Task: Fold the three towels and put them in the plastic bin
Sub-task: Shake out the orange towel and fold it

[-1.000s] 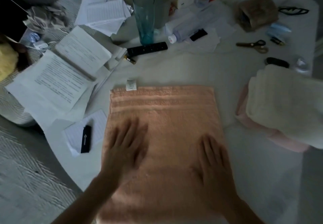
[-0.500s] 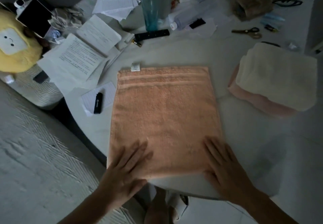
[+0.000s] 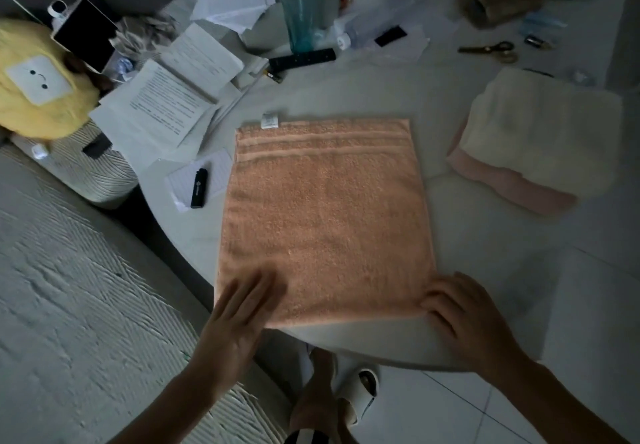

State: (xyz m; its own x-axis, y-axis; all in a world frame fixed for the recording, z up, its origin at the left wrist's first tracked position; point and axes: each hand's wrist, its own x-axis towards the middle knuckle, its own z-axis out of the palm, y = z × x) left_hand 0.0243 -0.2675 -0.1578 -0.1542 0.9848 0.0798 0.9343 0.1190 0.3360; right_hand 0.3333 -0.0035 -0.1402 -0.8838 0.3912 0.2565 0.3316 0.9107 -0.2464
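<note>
Both hands on the peach towel's near edge

Peach towel [image 3: 325, 215] lies flat mid-desk [image 3: 485, 242], white tag [image 3: 269, 120] at 11 o'clock, print unreadable. My left hand [image 3: 239, 308] presses flat, blurred; right hand [image 3: 464, 315] fingers curl on the 5 o'clock corner. Cream towel [image 3: 543, 131] stacked on pink towel [image 3: 512, 183] at 2 o'clock.

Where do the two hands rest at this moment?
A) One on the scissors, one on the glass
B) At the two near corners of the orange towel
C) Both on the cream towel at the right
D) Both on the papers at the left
B: the left hand lies flat on the near left corner of the orange towel, and the right hand presses its near right corner.
</note>
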